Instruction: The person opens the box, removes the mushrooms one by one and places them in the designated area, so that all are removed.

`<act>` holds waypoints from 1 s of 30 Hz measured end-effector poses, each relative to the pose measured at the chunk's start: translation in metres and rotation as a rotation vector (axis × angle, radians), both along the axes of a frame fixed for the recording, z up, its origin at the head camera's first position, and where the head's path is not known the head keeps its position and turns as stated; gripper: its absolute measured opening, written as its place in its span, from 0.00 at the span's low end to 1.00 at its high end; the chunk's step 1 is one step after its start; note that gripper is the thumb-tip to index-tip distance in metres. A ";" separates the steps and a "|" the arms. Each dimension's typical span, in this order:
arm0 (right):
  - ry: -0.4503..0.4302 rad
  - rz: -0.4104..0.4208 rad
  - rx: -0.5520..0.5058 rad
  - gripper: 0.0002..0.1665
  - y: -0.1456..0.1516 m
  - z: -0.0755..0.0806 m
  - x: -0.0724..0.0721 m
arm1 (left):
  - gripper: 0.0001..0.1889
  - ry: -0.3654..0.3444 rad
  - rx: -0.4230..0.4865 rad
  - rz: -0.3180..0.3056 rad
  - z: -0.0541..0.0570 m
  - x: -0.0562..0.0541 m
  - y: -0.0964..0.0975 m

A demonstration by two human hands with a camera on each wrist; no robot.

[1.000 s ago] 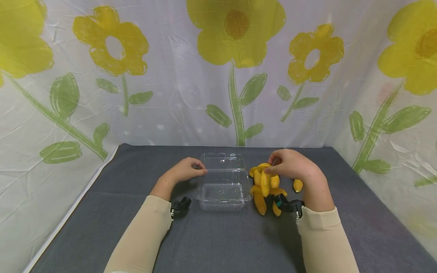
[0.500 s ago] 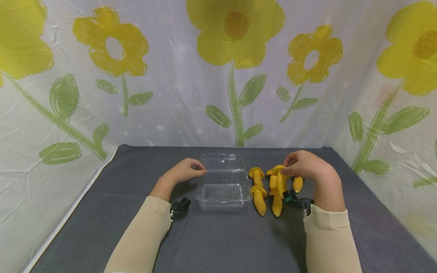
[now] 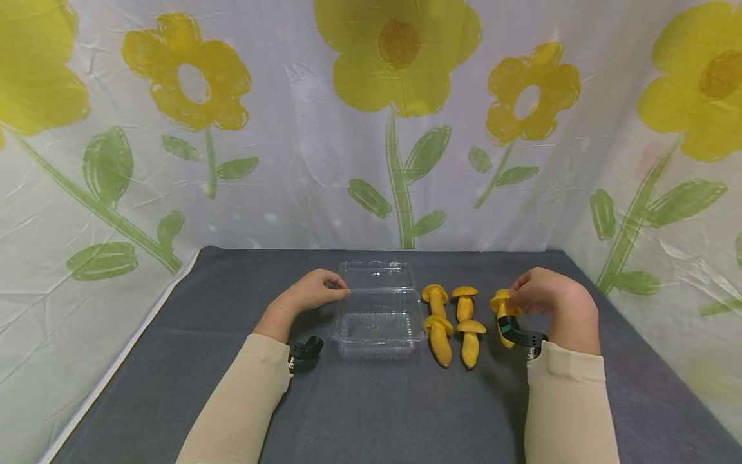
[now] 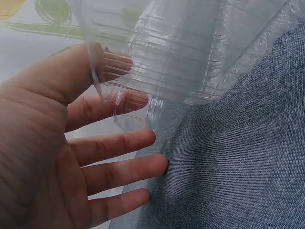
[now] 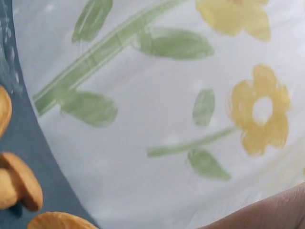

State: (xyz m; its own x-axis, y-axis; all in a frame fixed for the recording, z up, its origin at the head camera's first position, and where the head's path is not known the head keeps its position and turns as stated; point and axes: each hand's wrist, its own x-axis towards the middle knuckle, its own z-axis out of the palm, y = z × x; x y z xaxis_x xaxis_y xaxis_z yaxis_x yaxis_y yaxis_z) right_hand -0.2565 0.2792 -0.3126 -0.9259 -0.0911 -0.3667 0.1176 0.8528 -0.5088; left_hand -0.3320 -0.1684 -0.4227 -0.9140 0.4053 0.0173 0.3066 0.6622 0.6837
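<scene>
My left hand (image 3: 315, 288) pinches the left edge of a clear plastic clamshell box (image 3: 377, 325). In the left wrist view, its thumb and index finger (image 4: 86, 107) are at the box's edge, while the other fingers are spread below. At the right, my right hand (image 3: 547, 303) pinches a yellow mushroom (image 3: 507, 341) near its cap, stem pointing toward me. A yellow cap (image 3: 498, 298) shows beside the fingertips, partly covered by the hand. In the right wrist view only a strip of the right hand (image 5: 271, 210) appears, with an orange-yellow cap (image 5: 62, 222) at the bottom edge.
Between the box and my right hand, several yellow mushrooms lie in two columns, including a back one (image 3: 464, 303) and a front one (image 3: 471, 345). The box's lid (image 3: 377, 274) is open toward the back. Grey cloth (image 3: 371, 412) covers the table; a flower-printed curtain (image 3: 290, 161) hangs behind.
My right hand has moved to the right with the mushroom, away from the two left columns, which now show uncovered. The left hand and the box have stayed in place.
</scene>
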 end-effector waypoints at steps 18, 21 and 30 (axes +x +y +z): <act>-0.183 -0.099 -0.134 0.22 0.025 -0.038 -0.015 | 0.11 0.002 -0.003 0.006 0.001 0.001 0.002; -0.182 -0.102 -0.119 0.23 0.025 -0.039 -0.015 | 0.11 0.003 -0.003 0.004 0.002 0.001 0.002; -0.191 -0.083 -0.098 0.25 0.022 -0.038 -0.017 | 0.12 -0.007 0.003 -0.011 0.001 0.000 0.000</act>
